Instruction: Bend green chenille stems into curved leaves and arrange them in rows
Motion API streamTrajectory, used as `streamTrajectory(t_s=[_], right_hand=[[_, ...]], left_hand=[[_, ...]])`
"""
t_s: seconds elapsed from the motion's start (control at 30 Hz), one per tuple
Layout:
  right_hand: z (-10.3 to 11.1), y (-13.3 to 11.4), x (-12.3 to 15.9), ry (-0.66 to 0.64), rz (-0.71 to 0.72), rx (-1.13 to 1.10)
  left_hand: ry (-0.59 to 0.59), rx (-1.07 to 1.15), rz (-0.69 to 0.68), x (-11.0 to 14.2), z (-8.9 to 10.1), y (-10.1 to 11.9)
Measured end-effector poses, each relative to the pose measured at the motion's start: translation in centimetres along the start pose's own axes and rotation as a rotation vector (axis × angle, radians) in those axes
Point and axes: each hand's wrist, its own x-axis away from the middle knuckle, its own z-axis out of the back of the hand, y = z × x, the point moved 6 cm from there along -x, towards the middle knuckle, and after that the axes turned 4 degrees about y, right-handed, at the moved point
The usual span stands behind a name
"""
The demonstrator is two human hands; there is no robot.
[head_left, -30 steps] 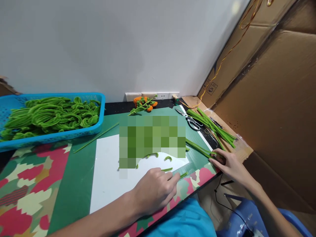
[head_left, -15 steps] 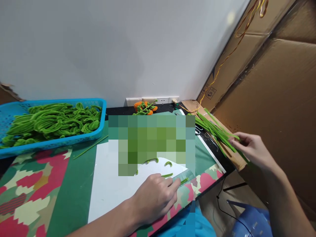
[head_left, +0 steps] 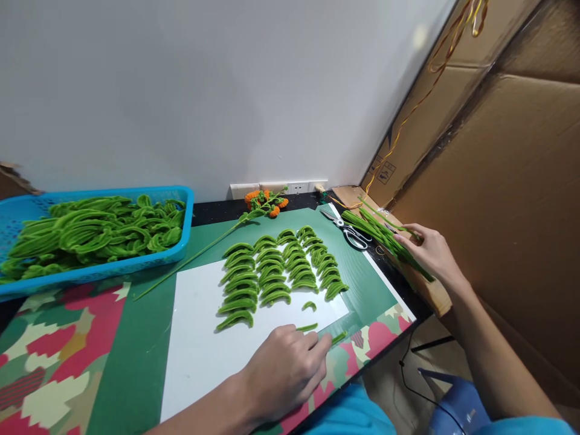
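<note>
My left hand (head_left: pixel 294 365) rests closed at the near edge of the white sheet (head_left: pixel 194 362). Green pipe cleaner ends (head_left: pixel 339 337) stick out past its fingers. A short green strip (head_left: pixel 308 327) shows just above the knuckles, and a small curled piece (head_left: pixel 309 306) lies beyond. My right hand (head_left: pixel 430 254) pinches a thin green pipe cleaner (head_left: pixel 385 216) over a bundle of long green pipe cleaners (head_left: pixel 378 235). Rows of curved green fuzzy leaves (head_left: pixel 272 266) cover the sheet's far part.
A blue basket (head_left: pixel 188 223) full of green fuzzy leaves stands at left. Scissors (head_left: pixel 351 232) lie beside the bundle. Behind the rows is an orange-flowered stem (head_left: pixel 265 202). Cardboard (head_left: pixel 498 181) walls the right side; a wall socket (head_left: pixel 299 187) is at the back.
My right hand has moved left and slightly up, closer to the bundle, with the thin pipe cleaner still in its fingers. My left hand has stayed almost still.
</note>
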Motion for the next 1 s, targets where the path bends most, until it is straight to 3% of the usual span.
streamTrajectory(t_s=[0.1,0.23,0.3,0.43,0.57,0.67,0.8,1.0], right_hand=[[0.6,-2.6,2.5,-0.02,0.032,-0.188],[0.1,-6.2,6.7,-0.207,-0.039,-0.431],[-0.6,-8.1,8.9,-0.278,-0.095,-0.612],[-3.1,-12.2,13.0,-0.486,-0.157,-0.919],[-6.1,-15.4,16.7,-0.697,-0.239,-1.145],[-7.5,-16.6,18.5,-0.731,-0.317,-1.255],[-7.6,-17.3,18.8,-0.67,-0.273,-1.262],[-5.2,-16.0,17.5,-0.493,-0.198,-1.2]], left_hand=[[0.13,0.039,-0.021,0.1,0.7,0.2],[0.319,0.197,0.042,0.1,2.4,-0.1],[0.355,0.36,0.186,0.0,3.3,-1.0],[0.257,0.867,0.669,-0.3,3.3,-3.4],[0.294,1.257,0.798,-0.7,2.7,-3.6],[0.337,1.357,0.841,-0.8,2.1,-3.5],[0.326,1.377,0.882,-1.2,1.9,-3.3],[0.546,1.369,0.85,-2.2,4.9,-4.7]])
